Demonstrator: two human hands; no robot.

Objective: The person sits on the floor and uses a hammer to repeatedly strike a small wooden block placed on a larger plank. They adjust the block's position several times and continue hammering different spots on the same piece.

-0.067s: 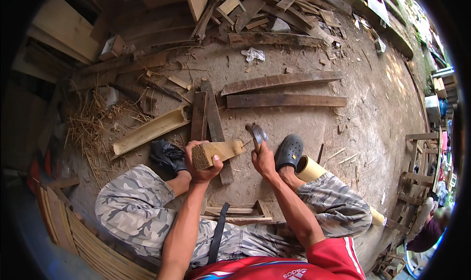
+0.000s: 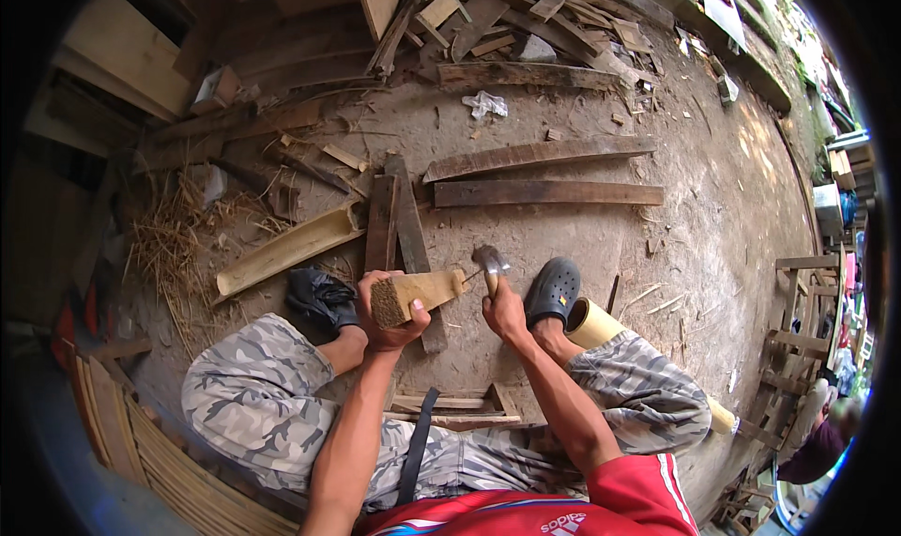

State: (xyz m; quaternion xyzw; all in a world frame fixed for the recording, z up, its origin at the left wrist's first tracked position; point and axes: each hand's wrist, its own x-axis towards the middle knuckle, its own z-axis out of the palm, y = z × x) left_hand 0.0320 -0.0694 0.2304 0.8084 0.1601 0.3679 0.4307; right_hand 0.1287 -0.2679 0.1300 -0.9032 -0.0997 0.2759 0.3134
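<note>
My left hand [image 2: 383,322] is closed around a tan wedge-shaped wooden piece [image 2: 427,290] whose wide end is brown, coarse and bristly. It is held above the ground between my feet. From its narrow end a thin nail [image 2: 472,275] sticks out to the right. In my right hand [image 2: 505,311] is a hammer [image 2: 492,262], gripped by its short visible length of handle. The hammer's metal head is up, close beside the nail's tip; whether they touch I cannot tell. My right fingers hide the lower handle.
Dark planks [image 2: 549,193] lie ahead on the dirt floor, with two crossed boards [image 2: 382,222] nearer. A split bamboo length [image 2: 286,252] and straw are at left. Scrap wood [image 2: 535,29] is heaped at the back. A bamboo tube [image 2: 591,322] stands by my right shoe. A small wooden frame [image 2: 460,405] lies before me.
The hammer's head has tilted slightly, and my right hand has shifted a little with it. My left hand and the wooden piece have moved slightly to the right.
</note>
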